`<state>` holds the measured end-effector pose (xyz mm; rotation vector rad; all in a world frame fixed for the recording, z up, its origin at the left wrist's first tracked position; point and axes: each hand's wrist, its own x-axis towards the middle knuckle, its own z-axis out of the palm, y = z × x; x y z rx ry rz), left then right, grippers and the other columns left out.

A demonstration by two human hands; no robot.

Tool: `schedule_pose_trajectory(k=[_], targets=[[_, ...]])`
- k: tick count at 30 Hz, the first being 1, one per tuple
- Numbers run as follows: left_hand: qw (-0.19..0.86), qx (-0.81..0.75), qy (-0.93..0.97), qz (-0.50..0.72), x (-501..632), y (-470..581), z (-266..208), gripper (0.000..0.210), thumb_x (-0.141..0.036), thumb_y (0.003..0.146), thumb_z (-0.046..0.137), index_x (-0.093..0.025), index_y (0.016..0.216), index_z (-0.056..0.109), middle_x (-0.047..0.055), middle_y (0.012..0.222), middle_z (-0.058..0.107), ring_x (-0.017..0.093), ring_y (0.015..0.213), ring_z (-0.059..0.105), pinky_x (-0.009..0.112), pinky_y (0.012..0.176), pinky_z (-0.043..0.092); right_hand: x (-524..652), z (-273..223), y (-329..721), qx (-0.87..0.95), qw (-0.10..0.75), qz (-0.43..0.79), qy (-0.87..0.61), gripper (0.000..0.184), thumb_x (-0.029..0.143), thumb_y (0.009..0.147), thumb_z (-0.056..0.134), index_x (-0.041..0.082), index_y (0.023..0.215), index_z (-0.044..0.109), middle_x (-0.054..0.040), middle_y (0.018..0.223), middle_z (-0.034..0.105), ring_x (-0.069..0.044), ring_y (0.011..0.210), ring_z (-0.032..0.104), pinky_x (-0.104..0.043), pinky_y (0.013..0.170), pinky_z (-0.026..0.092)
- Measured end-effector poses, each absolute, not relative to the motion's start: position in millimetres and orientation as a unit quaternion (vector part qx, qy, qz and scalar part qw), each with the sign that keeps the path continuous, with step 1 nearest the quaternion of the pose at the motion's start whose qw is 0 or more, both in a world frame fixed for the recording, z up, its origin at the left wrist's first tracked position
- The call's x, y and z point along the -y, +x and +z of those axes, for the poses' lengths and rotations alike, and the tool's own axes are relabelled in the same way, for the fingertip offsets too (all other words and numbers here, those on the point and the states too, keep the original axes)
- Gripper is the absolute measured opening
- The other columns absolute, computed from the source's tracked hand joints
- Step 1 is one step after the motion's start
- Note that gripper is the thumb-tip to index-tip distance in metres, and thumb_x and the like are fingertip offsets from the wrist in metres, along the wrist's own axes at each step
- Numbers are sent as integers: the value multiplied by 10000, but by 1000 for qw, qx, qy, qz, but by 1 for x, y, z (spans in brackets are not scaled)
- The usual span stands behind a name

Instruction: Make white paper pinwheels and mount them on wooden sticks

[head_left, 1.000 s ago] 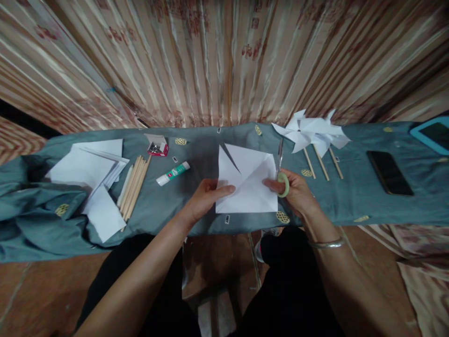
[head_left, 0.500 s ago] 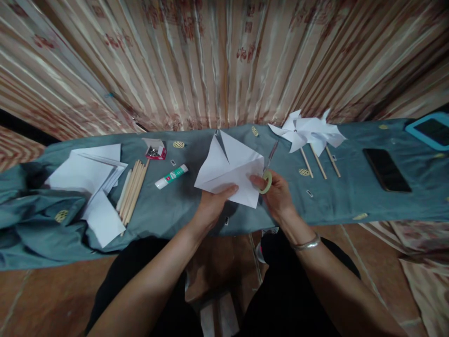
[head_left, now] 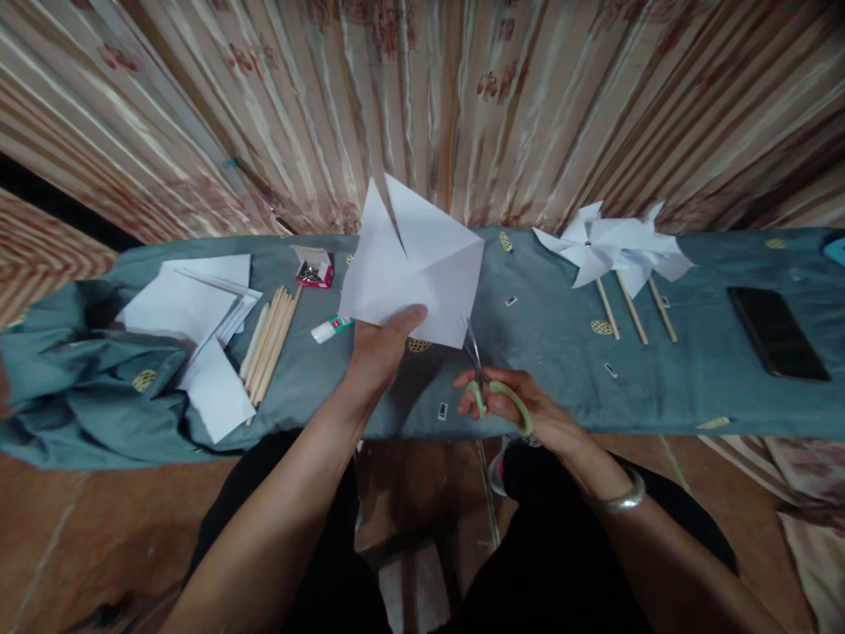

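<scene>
My left hand grips the lower edge of a white sheet of paper, thumb on top and the other fingers hidden beneath. A long slit runs from the sheet's upper corner toward its middle, and crease lines cross it. Below the sheet's lower right corner, my right hand has its fingers in the pale green handles of a pair of scissors. The blades are slightly parted and point up at that corner; whether they touch the paper I cannot tell.
White paper pinwheels on sticks lie to the right, near a black phone. On the left are paper sheets, wooden sticks, a small box of metal pins and a glue stick. A grey-green cloth covers the table.
The paper has risen and shifted left in my left hand. My right hand has let go of the paper's edge and swung the scissors round, with fingers now through the handles.
</scene>
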<state>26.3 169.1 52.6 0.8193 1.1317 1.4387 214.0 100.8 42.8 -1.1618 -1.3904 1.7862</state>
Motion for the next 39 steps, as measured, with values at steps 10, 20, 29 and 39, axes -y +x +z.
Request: schedule_pose_trajectory(k=[10,20,29,39], targets=[[548,-477,338,597,-168,28,48,374,-230,578,813,-241,935,702,38,845,734,247,839,675,399,814,517,-101,46,213,527,269,672,-446,660,730,646,711,153,965,677,-49,736,673,-154,640,587,-287,592,446],[550,-463,355,598,-165,30,45,437,-236,617,791,-232,1039,680,3,819,726,198,764,671,364,795,537,-101,44,214,526,270,674,-442,653,737,651,699,162,961,692,-45,730,661,-161,648,593,-292,607,457],[559,-467,345,592,-165,29,43,360,-208,614,814,-213,952,690,14,775,717,218,802,673,371,803,521,-101,43,215,533,266,671,-441,619,702,668,718,155,954,687,-45,737,664,-150,643,579,-278,596,445],[561,-464,328,602,-164,30,47,358,-176,597,811,-210,925,672,11,786,711,197,737,663,365,766,523,-101,42,213,531,267,670,-445,628,672,689,721,119,980,658,-34,710,630,-132,607,541,-283,567,441]])
